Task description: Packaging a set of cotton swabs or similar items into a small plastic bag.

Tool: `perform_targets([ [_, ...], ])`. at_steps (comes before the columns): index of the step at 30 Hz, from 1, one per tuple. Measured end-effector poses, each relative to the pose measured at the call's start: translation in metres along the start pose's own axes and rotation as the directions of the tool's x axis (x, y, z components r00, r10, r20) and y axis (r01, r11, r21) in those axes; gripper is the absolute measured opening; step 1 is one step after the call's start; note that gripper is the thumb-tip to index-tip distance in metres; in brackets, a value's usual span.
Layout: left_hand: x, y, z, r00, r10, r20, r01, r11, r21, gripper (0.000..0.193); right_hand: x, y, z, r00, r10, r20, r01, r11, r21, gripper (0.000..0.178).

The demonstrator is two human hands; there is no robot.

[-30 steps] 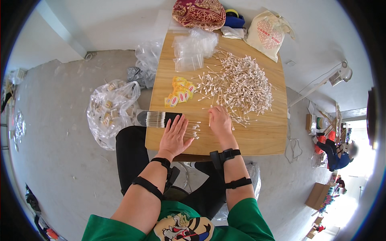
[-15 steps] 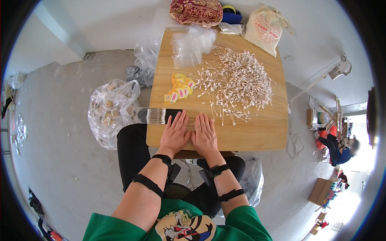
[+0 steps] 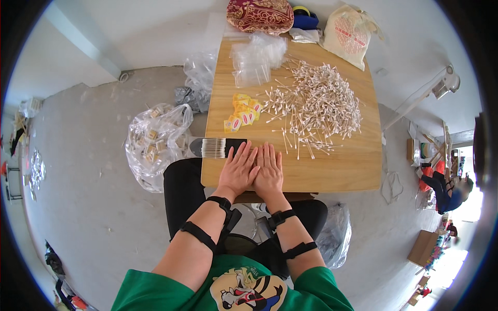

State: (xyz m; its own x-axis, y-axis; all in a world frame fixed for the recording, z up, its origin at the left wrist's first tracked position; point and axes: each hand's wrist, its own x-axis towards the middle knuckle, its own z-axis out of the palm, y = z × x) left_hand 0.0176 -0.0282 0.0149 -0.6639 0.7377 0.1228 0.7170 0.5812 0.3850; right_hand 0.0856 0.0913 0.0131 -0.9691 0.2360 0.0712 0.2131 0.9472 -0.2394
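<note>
My left hand (image 3: 236,170) lies flat, palm down, at the near edge of the wooden table (image 3: 332,173), fingers stretched out over the end of a black strip (image 3: 236,143). Beside it my right hand (image 3: 268,172) is also flat, its thumb side touching the left hand. Thin sticks show partly between and under the fingers; most of what lies there is hidden. Left of my hands, a neat row of cotton swabs (image 3: 213,147) lies side by side on the strip. Farther off spreads a big loose heap of cotton swabs (image 3: 327,101).
Yellow printed packets (image 3: 243,113) and clear plastic bags (image 3: 257,61) lie on the table. A patterned red bag (image 3: 259,15), a tape dispenser (image 3: 304,19) and a cream cloth bag (image 3: 348,36) line the back. A filled clear bag (image 3: 155,145) stands on the floor at left.
My right hand has slid left against my left hand, closing the gap where sticks showed. The whole view has shifted slightly, so the table appears farther right.
</note>
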Motion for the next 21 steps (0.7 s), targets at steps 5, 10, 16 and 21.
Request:
perform_targets([
  [5,0.001,-0.004,0.001,1.000,-0.005,0.000,0.005,1.000,0.013,0.057,0.005,-0.009,0.000,0.996,0.091,-0.011,-0.091,0.996,-0.019,0.062],
  [10,0.002,-0.005,0.003,0.999,-0.016,-0.041,0.014,0.998,-0.057,0.056,0.009,-0.011,-0.003,0.992,0.121,0.034,-0.120,0.992,-0.044,0.065],
  [16,-0.006,-0.017,0.006,0.951,-0.080,-0.299,-0.024,0.944,-0.328,0.050,0.011,-0.010,0.003,0.980,0.200,-0.010,-0.200,0.980,-0.024,0.061],
  [21,-0.014,-0.055,-0.012,0.896,-0.262,-0.358,0.245,0.965,-0.092,0.051,0.010,-0.013,0.002,0.974,0.192,-0.119,-0.194,0.981,-0.005,0.060],
])
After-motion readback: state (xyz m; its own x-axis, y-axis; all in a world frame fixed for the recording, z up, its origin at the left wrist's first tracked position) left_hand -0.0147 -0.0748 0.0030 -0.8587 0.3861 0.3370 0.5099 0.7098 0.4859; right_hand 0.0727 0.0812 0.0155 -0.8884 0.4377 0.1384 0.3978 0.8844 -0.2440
